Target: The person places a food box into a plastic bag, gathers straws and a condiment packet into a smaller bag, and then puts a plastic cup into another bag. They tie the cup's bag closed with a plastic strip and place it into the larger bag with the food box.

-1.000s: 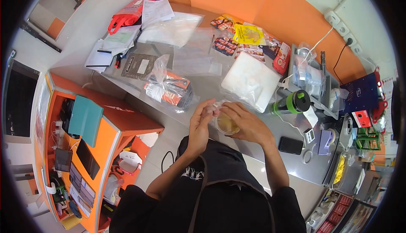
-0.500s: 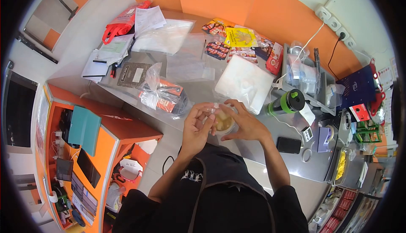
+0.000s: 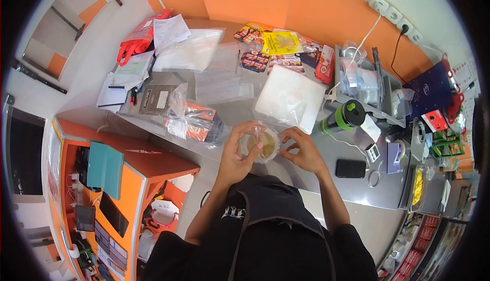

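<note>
A small round clear plastic cup [image 3: 267,147] with pale yellowish contents is at the table's front edge, close to my body. My left hand [image 3: 238,151] grips it from the left, thumb across the near top and fingers around the far side. At its right edge, my right hand [image 3: 302,152] has its fingers bent in, thumb and fingertips pinching at the rim. Clear plastic seems to cover the cup; its exact form is hard to make out. Just beyond lies a stack of white sheets in clear plastic [image 3: 290,97].
To the left is a tied clear bag with an orange-black box [image 3: 196,123]. On the right stand a green-black bottle [image 3: 346,116], a phone [image 3: 350,168] and a grey bin [image 3: 392,97]. Farther back lie flyers [image 3: 282,43] and a red bag [image 3: 138,43].
My right hand has drawn back from over the cup to its right edge, its fingers now bent in. My left hand still holds the cup, which shows more from above. The view has shifted slightly.
</note>
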### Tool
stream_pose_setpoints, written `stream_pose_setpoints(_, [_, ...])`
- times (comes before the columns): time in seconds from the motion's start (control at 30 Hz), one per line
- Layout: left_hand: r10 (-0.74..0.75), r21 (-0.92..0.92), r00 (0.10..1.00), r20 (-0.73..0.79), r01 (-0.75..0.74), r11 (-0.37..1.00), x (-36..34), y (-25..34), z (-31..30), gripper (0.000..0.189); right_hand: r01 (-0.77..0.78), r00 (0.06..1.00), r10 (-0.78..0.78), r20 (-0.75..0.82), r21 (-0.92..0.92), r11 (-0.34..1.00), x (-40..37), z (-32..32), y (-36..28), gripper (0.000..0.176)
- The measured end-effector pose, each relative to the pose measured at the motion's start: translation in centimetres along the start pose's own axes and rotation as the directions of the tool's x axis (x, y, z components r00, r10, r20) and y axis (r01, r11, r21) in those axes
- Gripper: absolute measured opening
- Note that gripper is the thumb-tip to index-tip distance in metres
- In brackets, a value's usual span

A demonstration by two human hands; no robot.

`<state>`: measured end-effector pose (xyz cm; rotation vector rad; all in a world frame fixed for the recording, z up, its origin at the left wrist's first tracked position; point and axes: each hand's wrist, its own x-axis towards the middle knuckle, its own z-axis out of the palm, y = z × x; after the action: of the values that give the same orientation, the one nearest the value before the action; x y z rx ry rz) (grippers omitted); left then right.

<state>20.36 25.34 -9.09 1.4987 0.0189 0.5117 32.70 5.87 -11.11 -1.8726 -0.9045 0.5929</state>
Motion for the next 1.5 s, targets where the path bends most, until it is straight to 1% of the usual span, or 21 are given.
stream_pose_setpoints(0.07, [0.023,0.053,0.998,0.051,-0.026,0.998,-0.2,-0.8,-0.4,0.056,-0.055,0.997,0.057,-0.043,0.048,0.997,-0.3,1.3,1.4,0.042])
stream_pose_setpoints(0.17, [0.001,0.192,0.991,0.137,-0.028,0.981,-1.3,-3.2,-1.2,0.073,-0.152,0.985,0.168,-0.039,0.26,0.954,-0.6,2.5,2.2,0.034])
stream_pose_setpoints(0.27, [0.057,0.247,0.991,0.121,-0.085,0.965,-1.5,-3.8,0.0,0.078,-0.135,0.97,0.215,-0.11,0.493,0.859,-0.5,4.2,3.7,0.029])
stream_pose_setpoints(0.37, [0.165,0.359,0.974,0.158,-0.213,0.909,-1.0,-2.9,0.5,0.084,-0.137,0.962,0.241,-0.13,0.531,0.836,-0.2,4.5,3.7,0.025])
stream_pose_setpoints(0.47, [0.122,0.427,0.971,0.206,-0.201,0.882,-0.9,-3.9,0.2,0.085,-0.139,0.948,0.269,-0.168,0.542,0.829,0.1,4.9,4.5,0.026])
stream_pose_setpoints(0.5, [0.131,0.462,0.967,0.218,-0.22,0.859,-0.8,-4.1,0.2,0.084,-0.13,0.938,0.239,-0.251,0.385,0.914,0.1,4.5,3.6,0.027])
stream_pose_setpoints(0.53, [0.139,0.497,0.963,0.23,-0.239,0.834,-0.7,-4.3,0.2,0.084,-0.128,0.925,0.195,-0.325,0.214,0.968,-0.1,3.7,1.8,0.029])
stream_pose_setpoints(0.57, [0.146,0.531,0.959,0.241,-0.257,0.808,-0.7,-4.3,0.1,0.083,-0.135,0.911,0.139,-0.387,0.038,0.99,-0.3,3.1,0.4,0.03])
stream_pose_setpoints(0.67, [0.124,0.561,0.976,0.178,-0.204,0.802,-0.5,-4.2,0.3,0.085,-0.067,0.844,-0.02,-0.535,-0.141,0.988,-1.0,2.5,-1.5,0.033])
stream_pose_setpoints(0.77, [0.111,0.559,0.979,0.169,-0.189,0.807,-0.5,-3.9,0.5,0.087,0.013,0.841,-0.033,-0.54,-0.04,0.999,-0.8,1.5,-3.0,0.028])
stream_pose_setpoints(0.87, [0.17,0.551,0.964,0.203,-0.256,0.794,-0.7,-4.4,0.6,0.089,0.027,0.913,-0.059,-0.403,-0.085,0.996,-0.2,2.2,-2.4,0.025])
stream_pose_setpoints(0.9, [0.163,0.56,0.965,0.205,-0.252,0.789,-0.7,-4.5,0.7,0.089,-0.016,0.946,0.037,-0.321,0.066,0.998,0.1,2.0,-1.4,0.024])
stream_pose_setpoints(0.97, [0.149,0.579,0.967,0.207,-0.243,0.778,-0.7,-4.5,0.7,0.091,-0.136,0.976,0.186,-0.114,0.346,0.928,0.9,1.2,0.9,0.022])
stream_pose_setpoints(1.07, [0.16,0.59,0.952,0.262,-0.289,0.754,-0.3,-3.9,0.8,0.091,-0.149,0.973,0.199,-0.119,0.337,0.93,1.1,0.7,1.9,0.02])
stream_pose_setpoints(1.17, [0.131,0.635,0.949,0.288,-0.291,0.716,-0.4,-4.1,0.6,0.091,-0.241,0.955,0.293,-0.05,0.443,0.864,0.9,-0.1,3.2,0.018])
stream_pose_setpoints(1.27, [0.139,0.62,0.955,0.262,-0.277,0.734,-0.4,-3.9,0.0,0.095,-0.135,0.938,0.205,-0.28,0.25,0.959,0.6,-0.9,1.7,0.019])
stream_pose_setpoints(1.3, [0.139,0.622,0.953,0.269,-0.282,0.73,-0.3,-3.9,0.0,0.095,-0.05,0.95,0.09,-0.299,0.138,0.989,0.6,-0.9,0.4,0.019])
stream_pose_setpoints(1.37, [0.138,0.625,0.948,0.288,-0.295,0.723,-0.2,-3.7,0.2,0.094,0.12,0.943,-0.142,-0.301,-0.091,0.989,0.9,-0.7,-2.3,0.019])
stream_pose_setpoints(1.4, [0.132,0.628,0.947,0.292,-0.294,0.721,-0.2,-3.6,0.3,0.092,0.07,0.979,-0.068,-0.19,0.008,0.997,1.0,-0.8,-1.7,0.02])
stream_pose_setpoints(1.47, [0.124,0.633,0.945,0.303,-0.297,0.715,-0.1,-3.5,0.4,0.087,-0.059,0.997,0.051,0.051,0.183,0.981,1.6,-1.4,0.7,0.023])
stream_pose_setpoints(1.5, [0.131,0.636,0.943,0.307,-0.306,0.708,0.0,-3.6,0.4,0.087,-0.122,0.992,0.105,0.074,0.288,0.95,2.0,-1.7,1.7,0.022])
